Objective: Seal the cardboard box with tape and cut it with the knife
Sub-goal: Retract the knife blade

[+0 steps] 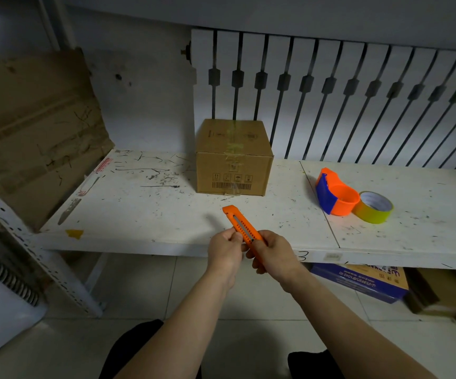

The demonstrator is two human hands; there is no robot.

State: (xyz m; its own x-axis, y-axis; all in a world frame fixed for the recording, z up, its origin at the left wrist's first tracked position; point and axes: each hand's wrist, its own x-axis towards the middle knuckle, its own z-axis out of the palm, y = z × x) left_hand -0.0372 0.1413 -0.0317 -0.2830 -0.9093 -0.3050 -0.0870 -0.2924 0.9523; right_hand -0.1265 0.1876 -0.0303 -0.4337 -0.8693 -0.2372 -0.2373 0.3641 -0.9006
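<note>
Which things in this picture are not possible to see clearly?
Head view only:
- Knife blade: too small to tell if extended.
- Knife rear end: hidden inside right hand.
- Cardboard box printed labels: too small to read.
- Blue box under table: partly hidden by tabletop.

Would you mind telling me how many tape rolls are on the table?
1: a yellow tape roll lies right of the orange dispenser, touching it. Whether the dispenser holds another is unclear.

Both hands, left hand (pixel 225 248) and right hand (pixel 273 253), grip the orange knife (pixel 242 225).
</note>
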